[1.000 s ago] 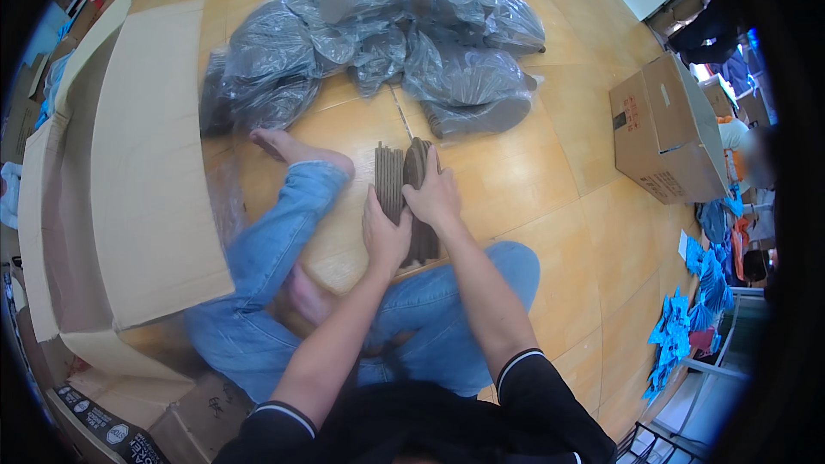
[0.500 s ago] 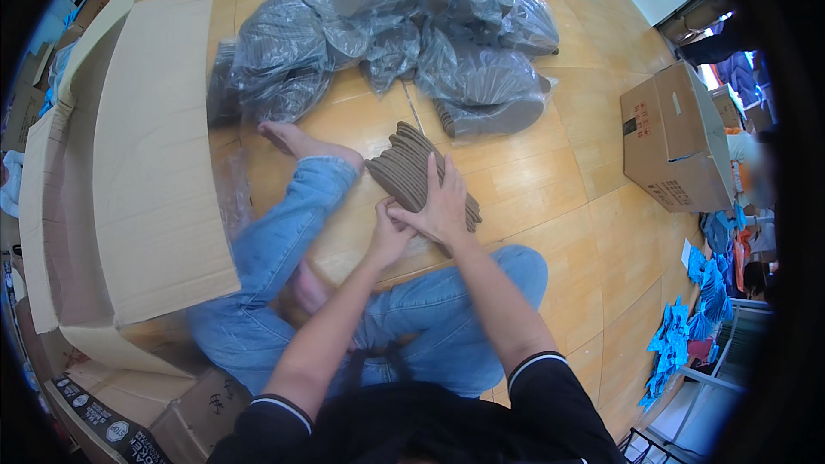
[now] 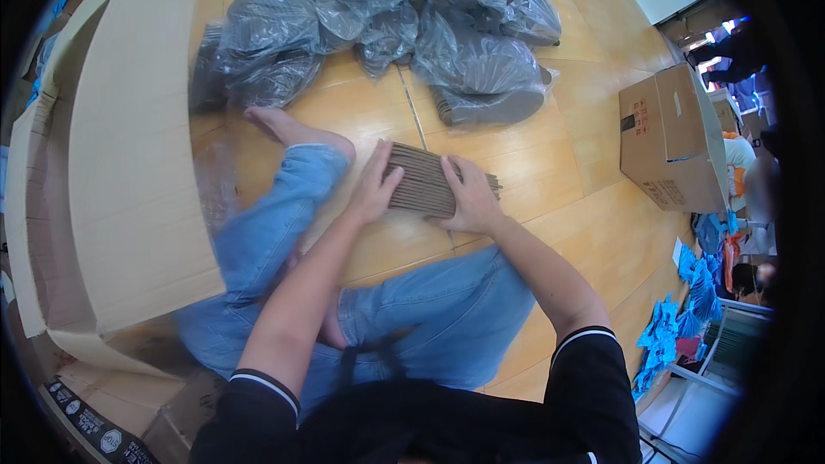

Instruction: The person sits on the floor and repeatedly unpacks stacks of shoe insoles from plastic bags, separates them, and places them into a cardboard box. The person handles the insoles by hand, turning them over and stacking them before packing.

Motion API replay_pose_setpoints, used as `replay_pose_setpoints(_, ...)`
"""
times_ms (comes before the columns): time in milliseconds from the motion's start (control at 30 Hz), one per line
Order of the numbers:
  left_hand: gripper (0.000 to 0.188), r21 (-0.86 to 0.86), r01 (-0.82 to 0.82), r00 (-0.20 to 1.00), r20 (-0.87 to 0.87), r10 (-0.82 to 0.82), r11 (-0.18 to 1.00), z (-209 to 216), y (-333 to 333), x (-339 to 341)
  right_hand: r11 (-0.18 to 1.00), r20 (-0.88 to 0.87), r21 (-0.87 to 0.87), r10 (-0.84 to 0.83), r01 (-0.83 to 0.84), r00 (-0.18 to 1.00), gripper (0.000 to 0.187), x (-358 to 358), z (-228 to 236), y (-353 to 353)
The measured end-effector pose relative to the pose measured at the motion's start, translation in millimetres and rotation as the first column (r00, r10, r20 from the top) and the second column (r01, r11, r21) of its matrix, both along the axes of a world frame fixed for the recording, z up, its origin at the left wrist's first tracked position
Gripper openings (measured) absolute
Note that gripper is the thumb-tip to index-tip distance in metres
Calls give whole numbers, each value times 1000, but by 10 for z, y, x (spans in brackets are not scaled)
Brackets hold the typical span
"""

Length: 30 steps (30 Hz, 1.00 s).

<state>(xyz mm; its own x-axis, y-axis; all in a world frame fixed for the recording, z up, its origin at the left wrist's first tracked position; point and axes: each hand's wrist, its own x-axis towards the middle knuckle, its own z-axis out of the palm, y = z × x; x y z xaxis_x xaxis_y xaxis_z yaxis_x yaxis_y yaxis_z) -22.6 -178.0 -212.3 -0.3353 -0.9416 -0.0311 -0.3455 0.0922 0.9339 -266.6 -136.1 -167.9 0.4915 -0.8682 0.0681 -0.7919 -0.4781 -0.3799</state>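
Between my hands is a stack of thin grey-brown insoles [image 3: 421,185], set on edge just above the wooden floor. My left hand [image 3: 375,186] presses its left end, with fingers over the far side and thumb on the near face. My right hand [image 3: 473,198] wraps the stack near its right end, where several edges stick out unevenly past the fingers. Beyond my hands, clear plastic bags [image 3: 485,77] hold more stacks of the same grey-brown, round-ended pieces.
A large open cardboard box [image 3: 142,146] stands close on my left, with its flap tilted toward me. Another carton [image 3: 675,137] sits on the right. Blue crinkled packets [image 3: 662,339] lie at the lower right. My crossed legs in jeans [image 3: 430,318] border the work spot.
The insole stack has turned from slanted to nearly level and its edges are more even. My left hand moved up to its left end; my right hand shifted right and down.
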Motion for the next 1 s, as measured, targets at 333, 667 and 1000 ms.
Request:
replay_pose_setpoints(333,69,148,-118,960,-234,151,982,-106,109,-302,989,-94,-126,-83,71,992,120,20,-264,-16)
replay_pose_setpoints(667,24,-544,-351,831,194,521,762,835,-303,1295,999,11,0,49,-49,999,118,-52,-134,-139)
replay_pose_setpoints(1000,38,-182,-592,610,536,583,785,573,-178,2216,991,91,-58,-117,123,989,117,117,340,-80)
